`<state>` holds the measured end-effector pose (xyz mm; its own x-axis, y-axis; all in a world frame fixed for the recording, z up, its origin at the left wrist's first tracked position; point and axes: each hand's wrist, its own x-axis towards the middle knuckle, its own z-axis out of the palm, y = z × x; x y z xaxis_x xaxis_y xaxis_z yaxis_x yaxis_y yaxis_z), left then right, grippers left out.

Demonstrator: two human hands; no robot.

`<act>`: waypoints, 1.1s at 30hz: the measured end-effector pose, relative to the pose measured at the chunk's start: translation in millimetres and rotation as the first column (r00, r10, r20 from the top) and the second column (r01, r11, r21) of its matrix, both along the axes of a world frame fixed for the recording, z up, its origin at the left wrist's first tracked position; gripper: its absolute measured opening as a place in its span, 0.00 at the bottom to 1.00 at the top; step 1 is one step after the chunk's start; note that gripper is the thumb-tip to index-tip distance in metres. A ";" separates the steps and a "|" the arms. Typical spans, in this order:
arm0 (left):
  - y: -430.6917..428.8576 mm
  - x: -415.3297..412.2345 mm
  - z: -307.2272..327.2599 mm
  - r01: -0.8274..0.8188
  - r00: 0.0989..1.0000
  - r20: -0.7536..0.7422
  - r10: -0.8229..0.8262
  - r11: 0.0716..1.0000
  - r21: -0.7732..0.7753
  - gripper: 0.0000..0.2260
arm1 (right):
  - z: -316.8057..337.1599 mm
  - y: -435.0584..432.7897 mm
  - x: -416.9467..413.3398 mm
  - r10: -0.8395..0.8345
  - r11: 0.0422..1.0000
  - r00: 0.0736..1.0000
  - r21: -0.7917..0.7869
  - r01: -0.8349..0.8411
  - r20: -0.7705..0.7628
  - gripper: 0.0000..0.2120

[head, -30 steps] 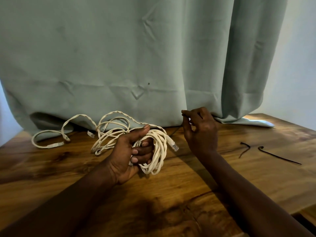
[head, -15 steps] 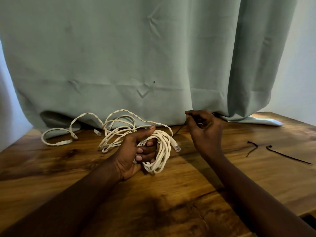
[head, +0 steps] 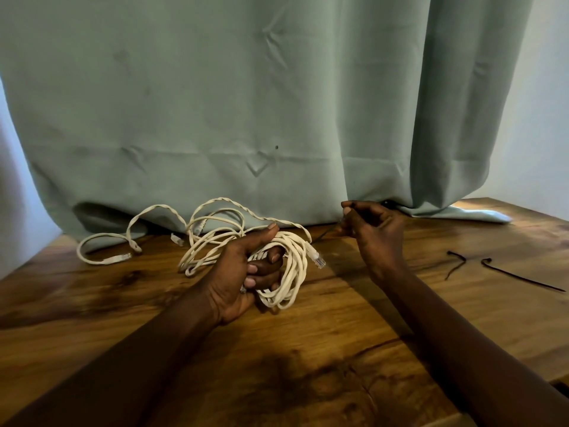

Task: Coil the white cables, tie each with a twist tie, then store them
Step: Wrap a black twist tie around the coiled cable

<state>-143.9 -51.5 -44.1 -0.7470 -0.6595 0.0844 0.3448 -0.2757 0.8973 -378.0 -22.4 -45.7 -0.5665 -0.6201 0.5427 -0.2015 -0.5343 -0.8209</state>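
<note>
My left hand (head: pixel 243 272) grips a coiled white cable (head: pixel 295 272) just above the wooden table (head: pixel 338 349), its clear plug (head: pixel 317 259) sticking out to the right. More white cable (head: pixel 160 211) lies loose and tangled behind it toward the curtain. My right hand (head: pixel 375 232) is raised to the right of the coil and pinches a thin black twist tie (head: pixel 323 234) whose end slants down to the left. Two more black twist ties (head: pixel 455 266) (head: pixel 523 277) lie on the table at the right.
A grey-green curtain (head: pixel 246 103) hangs along the back edge of the table and drapes onto it. A pale wall (head: pixel 538 103) shows at the right. The table's right edge (head: pixel 560 380) drops off near my right forearm.
The view has shifted slightly right. My right hand has lowered a little and turned with the twist tie toward the coil. My left hand keeps its grip on the coil.
</note>
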 end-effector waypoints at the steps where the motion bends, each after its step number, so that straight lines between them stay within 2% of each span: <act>1: 0.0 0.2 -0.3 -0.001 1.000 0.004 0.001 1.000 -0.004 0.19 | -0.6 -0.1 -0.4 -0.003 1.000 1.000 0.000 0.003 -0.009 0.07; 6: 0.2 1.0 0.1 0.007 1.000 -0.016 -0.007 1.000 0.001 0.20 | -2.1 -0.2 -2.5 -0.012 1.000 0.994 -0.002 0.012 -0.106 0.08; 14: 3.5 -0.7 0.2 -0.016 1.000 0.019 0.016 1.000 -0.002 0.20 | -5.6 0.2 4.2 -0.026 0.999 0.993 -0.024 0.023 -0.115 0.07; 21: 2.8 -9.2 -10.0 -0.092 0.987 0.116 0.108 0.987 -0.133 0.21 | -5.1 4.1 18.1 -0.011 0.998 0.991 -0.055 0.004 -0.131 0.07; 25: 4.2 -12.2 -9.9 -0.152 0.975 0.138 0.176 0.974 -0.168 0.22 | -5.5 6.3 25.7 0.042 0.998 0.978 -0.037 -0.050 -0.206 0.06; 27: 4.5 -11.9 -9.7 -0.156 0.975 0.131 0.178 0.974 -0.167 0.22 | -8.1 4.9 29.1 -0.006 0.999 0.948 -0.033 -0.005 -0.319 0.07; 31: 4.4 -9.0 -9.4 -0.109 0.987 0.103 0.119 0.989 -0.097 0.20 | -10.0 0.8 23.9 -0.260 0.965 0.819 -0.108 0.239 -0.512 0.12; 33: 4.2 -8.4 -9.3 -0.092 0.992 0.085 0.097 0.994 -0.059 0.20 | -6.0 2.9 16.2 -0.278 0.959 0.766 -0.119 0.257 -0.580 0.16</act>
<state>-152.3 -47.3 -53.3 -0.6876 -0.7236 0.0595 0.2866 -0.1952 0.9380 -361.8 -19.6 -51.8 -0.2736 -0.4691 0.8397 -0.7757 -0.4085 -0.4810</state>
